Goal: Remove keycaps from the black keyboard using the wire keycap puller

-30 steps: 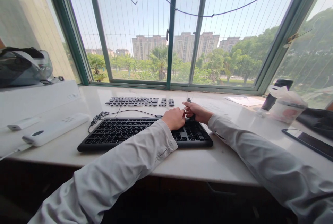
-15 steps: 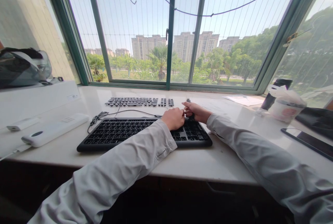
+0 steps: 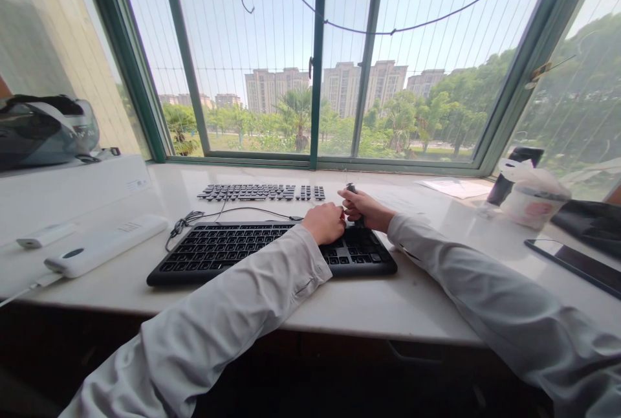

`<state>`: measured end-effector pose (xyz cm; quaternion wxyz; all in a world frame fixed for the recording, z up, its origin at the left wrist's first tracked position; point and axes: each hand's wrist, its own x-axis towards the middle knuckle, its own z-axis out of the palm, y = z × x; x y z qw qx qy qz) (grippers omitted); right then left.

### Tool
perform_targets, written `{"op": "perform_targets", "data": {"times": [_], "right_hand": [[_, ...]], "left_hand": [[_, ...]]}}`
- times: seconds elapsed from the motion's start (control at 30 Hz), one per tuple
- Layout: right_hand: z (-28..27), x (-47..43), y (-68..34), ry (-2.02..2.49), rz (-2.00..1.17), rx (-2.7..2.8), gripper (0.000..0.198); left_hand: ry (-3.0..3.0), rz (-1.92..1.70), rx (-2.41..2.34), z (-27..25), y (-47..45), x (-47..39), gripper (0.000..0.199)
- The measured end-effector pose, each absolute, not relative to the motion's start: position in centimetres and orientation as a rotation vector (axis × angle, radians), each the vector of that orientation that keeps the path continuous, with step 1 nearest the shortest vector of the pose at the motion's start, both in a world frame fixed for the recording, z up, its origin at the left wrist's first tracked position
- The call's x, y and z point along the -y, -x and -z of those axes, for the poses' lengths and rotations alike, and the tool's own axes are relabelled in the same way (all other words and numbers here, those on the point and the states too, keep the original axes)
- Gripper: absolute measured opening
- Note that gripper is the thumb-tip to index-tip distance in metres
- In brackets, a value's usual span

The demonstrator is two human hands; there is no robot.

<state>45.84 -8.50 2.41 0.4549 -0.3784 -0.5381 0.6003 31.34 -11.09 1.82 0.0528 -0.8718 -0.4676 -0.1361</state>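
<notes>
A black keyboard point(image 3: 218, 251) with its keycaps off lies near the counter's front edge. Over its right half, my left hand point(image 3: 324, 222) is closed, fingertips drawn together; whatever they hold is hidden from me. Right beside it, my right hand point(image 3: 369, 209) wraps round a slim black tool point(image 3: 352, 189) held upright, its top showing above the fist and its lower end down by the keys. What kind of tool it is I cannot make out. Behind the keyboard, removed keycaps point(image 3: 246, 192) are laid out in rows.
A coiled cable point(image 3: 183, 224) lies behind the keyboard's left side. White power banks point(image 3: 107, 246) sit at the left, below a dark bag point(image 3: 46, 127). To the right are a phone point(image 3: 577, 266), a bagged cup point(image 3: 531, 201) and paper point(image 3: 453, 187). A window frame point(image 3: 317, 81) borders the back.
The tool in my right hand stands slightly more upright and shows more plainly. Both hands stay almost in place; the whole view has shifted a little.
</notes>
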Motion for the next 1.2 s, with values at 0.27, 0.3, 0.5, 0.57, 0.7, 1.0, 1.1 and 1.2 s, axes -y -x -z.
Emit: {"op": "perform_targets", "data": {"times": [0.27,0.3,0.5,0.57,0.7,1.0,1.1,1.2], "right_hand": [[-2.3,7.3,-46.3,1.037,-1.614,1.177,0.031],[-2.3,7.2,-46.3,1.046,-1.627,1.17,0.031],[-2.4,7.1,-46.3,1.079,-1.69,1.124,0.031],[-2.4,7.4,-46.2,1.072,-1.69,1.109,0.03],[-2.9,8.3,-46.2,1.007,-1.653,1.091,0.031],[-6.0,10.4,-50.3,0.699,-1.291,1.024,0.04],[-6.0,10.6,-51.4,0.633,-1.264,0.958,0.036],[-5.8,10.6,-51.5,0.59,-1.284,0.938,0.035]], "left_hand": [[2.633,0.407,1.4,-1.8,-31.4,11.0,0.035],[2.631,0.406,1.402,-1.7,-31.4,11.0,0.035],[2.621,0.388,1.417,-1.6,-31.5,10.9,0.036],[2.623,0.384,1.417,-1.6,-31.4,10.9,0.035],[2.652,0.43,1.392,-1.7,-31.3,10.9,0.032],[2.737,0.532,1.415,-2.1,-31.0,11.2,0.026],[2.753,0.595,1.386,-2.3,-30.9,11.3,0.027],[2.775,0.662,1.314,-2.4,-30.8,11.3,0.028]]}}
